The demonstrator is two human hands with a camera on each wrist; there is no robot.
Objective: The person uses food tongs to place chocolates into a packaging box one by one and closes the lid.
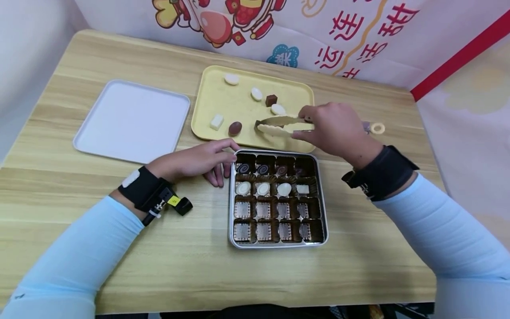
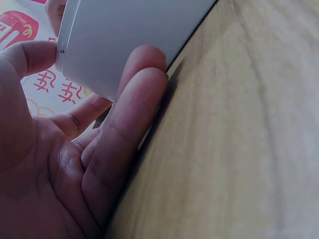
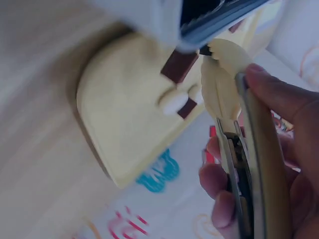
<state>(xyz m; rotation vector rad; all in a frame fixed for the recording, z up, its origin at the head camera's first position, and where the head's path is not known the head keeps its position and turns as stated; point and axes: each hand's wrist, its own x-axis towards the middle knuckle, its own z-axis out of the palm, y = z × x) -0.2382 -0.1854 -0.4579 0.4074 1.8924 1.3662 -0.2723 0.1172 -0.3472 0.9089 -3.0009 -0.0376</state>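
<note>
My right hand [image 1: 338, 128] grips a pair of tongs [image 1: 304, 120] above the yellow tray [image 1: 207, 84]. A small dark chocolate [image 3: 205, 50] is between the tong tips. Another brown chocolate [image 3: 179, 65] lies on the tray near them. At the far left corner of a square tin [image 1: 230, 212], my left hand [image 1: 199, 161] rests its fingers against the outer wall, thumb touching the rim [image 2: 62, 50]. Dark swirl chocolates [image 1: 263, 169] fill the tin insert's far row. White chocolates [image 1: 284, 189] sit in the second row; the two nearer rows show bare ribbed bottoms.
On the yellow tray lie white oval chocolates [image 1: 256, 94], a white block [image 1: 217, 122], a brown oval [image 1: 235, 128] and a brown cube [image 1: 271, 100]. A white tray [image 1: 135, 119] stands at the left. A printed backdrop [image 1: 303, 26] rises behind the table.
</note>
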